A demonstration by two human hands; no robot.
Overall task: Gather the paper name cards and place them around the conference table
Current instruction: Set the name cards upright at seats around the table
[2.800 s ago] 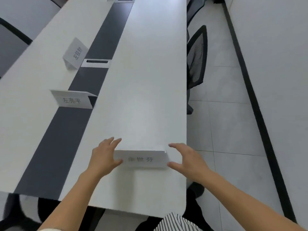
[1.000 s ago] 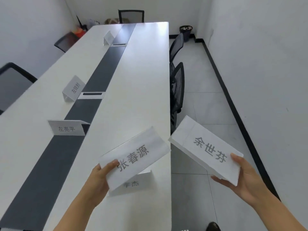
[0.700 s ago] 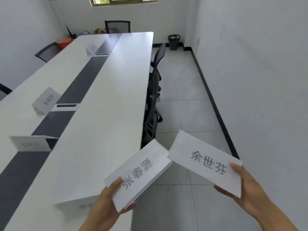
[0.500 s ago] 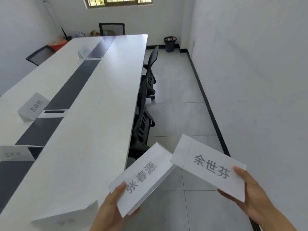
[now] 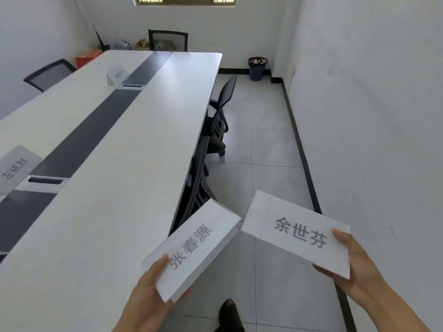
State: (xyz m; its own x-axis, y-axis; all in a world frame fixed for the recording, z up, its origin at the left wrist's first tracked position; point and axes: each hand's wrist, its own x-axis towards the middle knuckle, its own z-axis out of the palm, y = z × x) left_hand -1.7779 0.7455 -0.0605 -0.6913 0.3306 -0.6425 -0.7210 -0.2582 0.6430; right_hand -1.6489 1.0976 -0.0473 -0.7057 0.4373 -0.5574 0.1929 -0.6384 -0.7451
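Note:
My left hand [image 5: 148,291] grips a folded white name card [image 5: 191,250] by its near corner, thumb on top, held over the floor just off the table's right edge. My right hand [image 5: 352,267] pinches a second white name card [image 5: 297,233] at its right end, thumb on the printed face. The two cards nearly touch at their inner corners. On the long white conference table [image 5: 124,178], another name card [image 5: 15,167] stands at the left edge of view and one more name card [image 5: 116,74] stands far down near the dark centre strip [image 5: 81,144].
Two black office chairs [image 5: 215,130] are tucked under the table's right side, close ahead. More chairs stand at the far end [image 5: 167,40] and far left [image 5: 48,73]. A bin [image 5: 257,68] sits in the far corner. A tiled aisle runs between table and right wall.
The view has moved forward along the table's right side. The card that stood on the near table edge has dropped out of view. Both hands keep holding their cards.

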